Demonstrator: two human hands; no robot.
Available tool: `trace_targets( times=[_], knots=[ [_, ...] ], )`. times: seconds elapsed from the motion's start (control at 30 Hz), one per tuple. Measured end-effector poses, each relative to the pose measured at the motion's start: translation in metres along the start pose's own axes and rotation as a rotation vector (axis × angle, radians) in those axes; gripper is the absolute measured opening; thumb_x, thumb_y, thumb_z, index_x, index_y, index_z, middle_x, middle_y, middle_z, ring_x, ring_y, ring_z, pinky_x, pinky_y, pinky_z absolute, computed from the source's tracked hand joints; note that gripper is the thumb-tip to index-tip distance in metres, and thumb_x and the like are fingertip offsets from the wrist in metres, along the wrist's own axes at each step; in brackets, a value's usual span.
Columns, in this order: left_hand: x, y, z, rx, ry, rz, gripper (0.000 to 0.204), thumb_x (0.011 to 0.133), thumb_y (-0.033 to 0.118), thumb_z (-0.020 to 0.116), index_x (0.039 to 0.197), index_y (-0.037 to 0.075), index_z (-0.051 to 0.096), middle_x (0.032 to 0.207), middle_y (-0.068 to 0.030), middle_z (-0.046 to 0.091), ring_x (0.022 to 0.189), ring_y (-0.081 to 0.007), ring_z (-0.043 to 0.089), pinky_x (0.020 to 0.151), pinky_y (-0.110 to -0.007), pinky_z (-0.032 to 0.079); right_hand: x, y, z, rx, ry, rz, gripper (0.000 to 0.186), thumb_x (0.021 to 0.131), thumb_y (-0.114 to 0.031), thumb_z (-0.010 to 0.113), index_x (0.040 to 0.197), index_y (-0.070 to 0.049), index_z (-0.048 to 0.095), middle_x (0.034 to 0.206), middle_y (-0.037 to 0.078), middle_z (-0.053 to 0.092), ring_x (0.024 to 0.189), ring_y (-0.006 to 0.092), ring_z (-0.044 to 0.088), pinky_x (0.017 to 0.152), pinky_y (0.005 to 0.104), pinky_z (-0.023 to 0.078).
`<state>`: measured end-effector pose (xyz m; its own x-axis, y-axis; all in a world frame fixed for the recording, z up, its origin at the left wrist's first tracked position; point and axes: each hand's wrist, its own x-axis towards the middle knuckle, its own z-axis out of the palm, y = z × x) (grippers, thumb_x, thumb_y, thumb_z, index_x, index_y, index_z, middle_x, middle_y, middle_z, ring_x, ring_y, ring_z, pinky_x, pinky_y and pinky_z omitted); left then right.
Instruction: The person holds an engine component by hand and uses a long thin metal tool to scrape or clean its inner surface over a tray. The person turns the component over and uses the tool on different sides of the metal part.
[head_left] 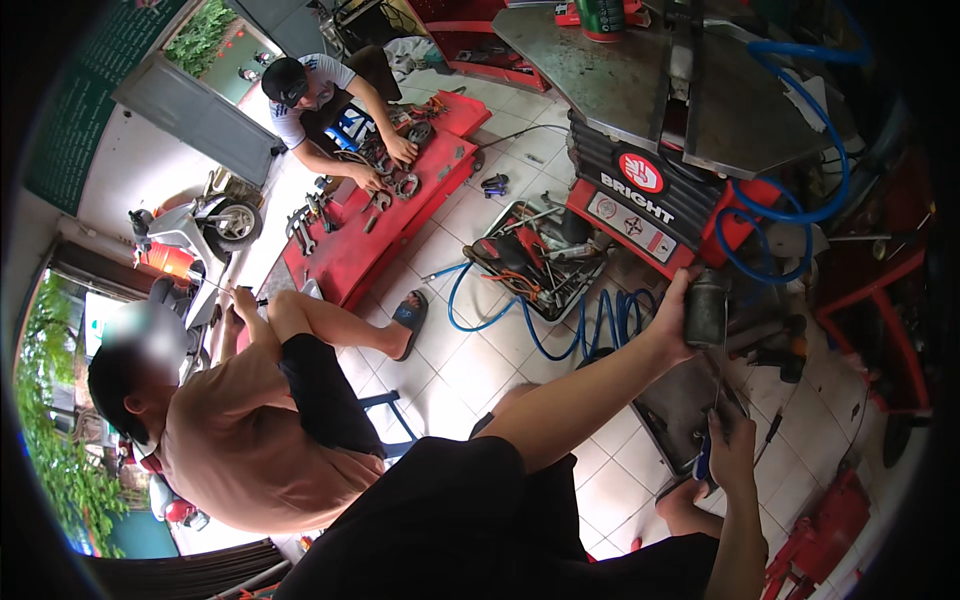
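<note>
My left hand [676,318] grips a dull grey metal cylinder [706,312], held up over the floor at the right. The fingers on its far side are hidden. Below it, my right hand [735,448] is closed round a screwdriver with a blue handle [703,456]. The thin shaft [720,375] points up along the cylinder's right side; whether its tip touches the metal I cannot tell. Under both hands a dark shallow tray [655,415] lies on the tiles.
A tool-filled bin [545,262] and coiled blue air hose [590,330] lie ahead. A machine with metal plates [600,75] stands beyond. At the red bench [350,255] one co-worker [320,110] handles parts; another person [250,430] sits at left. A red stand [825,535] is at lower right.
</note>
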<state>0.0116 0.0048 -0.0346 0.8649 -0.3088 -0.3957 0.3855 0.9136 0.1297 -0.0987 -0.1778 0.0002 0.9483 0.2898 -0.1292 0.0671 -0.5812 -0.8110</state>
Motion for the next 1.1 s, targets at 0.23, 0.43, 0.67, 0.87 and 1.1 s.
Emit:
trace_targets(
  times=[0.23, 0.43, 0.67, 0.87, 1.1],
  knots=[
    [-0.005, 0.027, -0.012, 0.038, 0.014, 0.246, 0.062, 0.087, 0.064, 0.048, 0.115, 0.010, 0.059, 0.105, -0.0133, 0.066, 0.095, -0.0285, 0.066, 0.082, -0.045, 0.056, 0.006, -0.015, 0.004, 0.013, 0.073, -0.048, 0.024, 0.089, -0.016, 0.061, 0.103, 0.003, 0.066, 0.089, 0.025, 0.067, 0.083, 0.0387, 0.066, 0.074, 0.0395, 0.051],
    [0.009, 0.018, 0.006, -0.044, 0.049, 0.228, 0.053, 0.086, 0.042, 0.046, 0.117, 0.001, 0.054, 0.107, -0.0196, 0.063, 0.097, -0.0348, 0.065, 0.087, -0.045, 0.055, 0.001, 0.012, -0.005, 0.114, 0.085, -0.098, 0.022, 0.090, -0.011, 0.060, 0.105, 0.004, 0.064, 0.080, 0.023, 0.065, 0.073, 0.0363, 0.065, 0.067, 0.0369, 0.050],
    [0.004, 0.021, 0.002, -0.018, 0.074, 0.200, 0.054, 0.084, 0.044, 0.047, 0.117, 0.001, 0.056, 0.108, -0.0189, 0.064, 0.096, -0.0334, 0.065, 0.088, -0.044, 0.055, -0.004, 0.005, 0.003, 0.122, 0.117, -0.092, 0.021, 0.089, -0.008, 0.058, 0.106, 0.004, 0.064, 0.078, 0.022, 0.064, 0.069, 0.0350, 0.065, 0.065, 0.0368, 0.049],
    [0.003, 0.024, -0.001, 0.102, 0.014, 0.180, 0.057, 0.085, 0.049, 0.044, 0.115, 0.004, 0.059, 0.104, -0.0159, 0.066, 0.093, -0.0308, 0.065, 0.074, -0.038, 0.056, -0.003, 0.000, 0.006, 0.126, 0.136, -0.080, 0.020, 0.090, -0.007, 0.057, 0.106, 0.004, 0.064, 0.076, 0.022, 0.063, 0.070, 0.0356, 0.065, 0.065, 0.0368, 0.049],
    [0.000, 0.019, 0.006, 0.129, -0.002, 0.158, 0.057, 0.085, 0.049, 0.044, 0.117, 0.004, 0.059, 0.106, -0.0151, 0.066, 0.092, -0.0311, 0.065, 0.069, -0.037, 0.055, -0.004, -0.001, 0.000, 0.119, 0.135, -0.082, 0.020, 0.091, -0.010, 0.058, 0.105, 0.003, 0.064, 0.077, 0.023, 0.063, 0.071, 0.0357, 0.065, 0.064, 0.0368, 0.049]
  ],
)
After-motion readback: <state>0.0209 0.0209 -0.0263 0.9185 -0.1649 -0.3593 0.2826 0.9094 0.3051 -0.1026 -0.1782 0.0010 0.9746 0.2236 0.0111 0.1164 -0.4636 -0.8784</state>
